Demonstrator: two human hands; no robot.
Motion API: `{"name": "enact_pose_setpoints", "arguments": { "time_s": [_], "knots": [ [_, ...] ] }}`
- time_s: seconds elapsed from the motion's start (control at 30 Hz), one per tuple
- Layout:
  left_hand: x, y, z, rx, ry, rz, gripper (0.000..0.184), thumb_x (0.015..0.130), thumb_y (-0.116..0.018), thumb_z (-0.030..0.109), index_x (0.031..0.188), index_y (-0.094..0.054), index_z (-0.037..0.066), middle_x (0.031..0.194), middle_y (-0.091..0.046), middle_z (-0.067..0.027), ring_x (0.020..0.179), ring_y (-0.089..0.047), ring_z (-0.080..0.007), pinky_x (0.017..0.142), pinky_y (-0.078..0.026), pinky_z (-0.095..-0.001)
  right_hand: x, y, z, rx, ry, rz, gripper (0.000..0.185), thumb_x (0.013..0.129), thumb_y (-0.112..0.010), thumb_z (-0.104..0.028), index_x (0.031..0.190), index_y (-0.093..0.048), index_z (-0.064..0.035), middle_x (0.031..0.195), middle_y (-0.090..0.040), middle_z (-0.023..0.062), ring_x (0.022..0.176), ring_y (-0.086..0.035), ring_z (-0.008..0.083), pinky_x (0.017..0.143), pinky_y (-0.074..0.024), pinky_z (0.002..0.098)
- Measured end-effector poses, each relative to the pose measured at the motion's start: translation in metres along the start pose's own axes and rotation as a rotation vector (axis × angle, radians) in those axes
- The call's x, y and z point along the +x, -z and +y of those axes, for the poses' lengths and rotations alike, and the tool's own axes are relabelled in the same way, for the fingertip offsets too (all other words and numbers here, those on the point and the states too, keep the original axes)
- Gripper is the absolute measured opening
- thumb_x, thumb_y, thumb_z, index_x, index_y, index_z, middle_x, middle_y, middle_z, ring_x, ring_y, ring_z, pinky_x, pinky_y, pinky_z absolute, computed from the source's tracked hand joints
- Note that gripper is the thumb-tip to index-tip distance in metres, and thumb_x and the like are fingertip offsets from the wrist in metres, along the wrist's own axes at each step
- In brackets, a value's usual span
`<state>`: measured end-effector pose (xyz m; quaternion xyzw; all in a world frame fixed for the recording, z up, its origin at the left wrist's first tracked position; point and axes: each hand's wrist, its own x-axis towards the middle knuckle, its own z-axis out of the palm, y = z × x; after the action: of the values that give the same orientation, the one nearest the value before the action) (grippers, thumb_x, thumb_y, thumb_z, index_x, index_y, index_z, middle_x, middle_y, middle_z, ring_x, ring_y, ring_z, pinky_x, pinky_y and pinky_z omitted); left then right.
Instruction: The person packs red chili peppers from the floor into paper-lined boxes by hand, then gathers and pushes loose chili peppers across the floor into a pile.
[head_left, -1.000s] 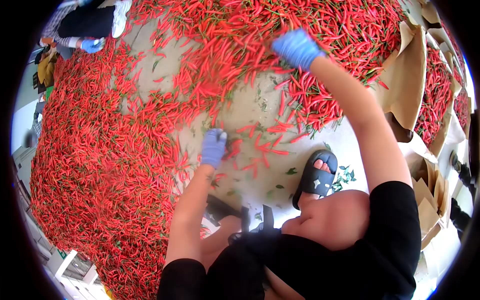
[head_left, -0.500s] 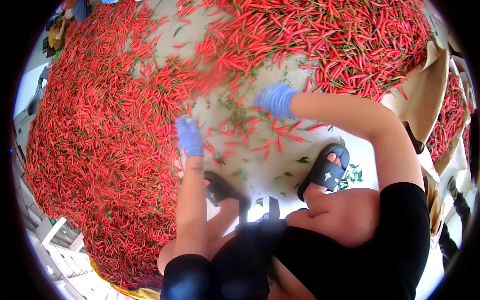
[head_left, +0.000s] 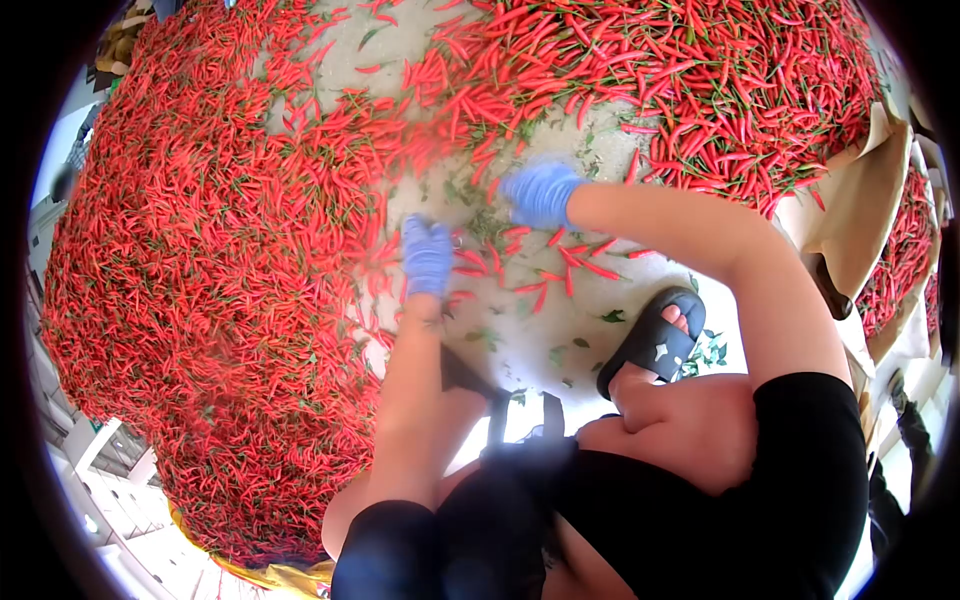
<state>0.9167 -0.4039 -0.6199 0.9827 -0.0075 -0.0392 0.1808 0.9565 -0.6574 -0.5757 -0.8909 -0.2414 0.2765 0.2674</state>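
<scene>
Blue gloves cover both of my hands. My left hand (head_left: pixel 427 255) is low over the floor beside the large chili heap (head_left: pixel 200 250), its fingers curled; whether anything lies within them is hidden. To its right, my right hand (head_left: pixel 541 194) hovers over leaf scraps (head_left: pixel 487 225), fingers pointing left and bunched, their tips blurred near a red chili. Loose red chilies (head_left: pixel 590 262) lie on the pale floor (head_left: pixel 520 345) just below my right hand. Another chili pile (head_left: pixel 690 90) spreads beyond it.
Brown paper sacks (head_left: pixel 860 215) stand at the right, with more chilies (head_left: pixel 900 260) among them. My foot in a black sandal (head_left: pixel 655 345) is on the floor near green leaves (head_left: pixel 708 350). Yellow sheeting (head_left: pixel 275 575) edges the large heap at lower left.
My right hand has come down and left from the far pile toward my left hand. My left hand moved left, then back right. The other person's gloved hand has left the view.
</scene>
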Motion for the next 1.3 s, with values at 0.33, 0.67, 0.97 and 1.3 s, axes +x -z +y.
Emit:
{"name": "enact_pose_setpoints", "arguments": {
  "time_s": [0.33,0.67,0.97,1.3],
  "knots": [
    [0.006,0.038,0.019,0.239,-0.215,-0.396,0.038,0.075,-0.060,0.024,0.107,-0.053,0.004,0.100,-0.057,-0.0192,0.092,-0.055,-0.0331,0.082,-0.045,-0.0390,0.013,0.011,0.009,0.033,-0.084,-0.170,0.029,0.074,-0.056,-0.028,0.090,-0.062,-0.0050,0.080,-0.064,0.0151,0.075,-0.062,0.0295,0.067,-0.0494,0.0404],
    [0.000,0.097,0.003,-0.074,0.166,-0.379,0.031,0.078,-0.053,0.011,0.108,-0.051,0.005,0.078,-0.059,-0.0129,0.063,-0.055,-0.0210,0.061,-0.046,-0.0328,-0.008,-0.002,-0.050,-0.066,0.184,-0.315,0.030,0.075,-0.052,-0.027,0.097,-0.059,-0.0078,0.088,-0.062,0.0177,0.080,-0.061,0.0338,0.066,-0.0486,0.0439],
    [-0.042,0.046,0.038,0.471,-0.199,-0.683,0.035,0.075,-0.056,0.036,0.099,-0.057,0.010,0.076,-0.060,-0.0127,0.071,-0.059,-0.0297,0.065,-0.048,-0.0419,0.010,-0.021,-0.034,-0.180,0.310,-0.250,0.020,0.072,-0.054,-0.024,0.079,-0.066,-0.0088,0.078,-0.064,0.0128,0.071,-0.063,0.0301,0.058,-0.0497,0.0416],
    [-0.053,0.046,0.070,-0.297,0.069,-0.482,0.030,0.075,-0.056,0.020,0.097,-0.055,0.001,0.079,-0.060,-0.0167,0.067,-0.058,-0.0315,0.064,-0.047,-0.0367,-0.049,0.040,0.046,0.370,-0.287,-0.253,0.039,0.073,-0.058,-0.039,0.087,-0.057,-0.0019,0.079,-0.061,0.0192,0.073,-0.061,0.0323,0.065,-0.0477,0.0400]
  ]
}}
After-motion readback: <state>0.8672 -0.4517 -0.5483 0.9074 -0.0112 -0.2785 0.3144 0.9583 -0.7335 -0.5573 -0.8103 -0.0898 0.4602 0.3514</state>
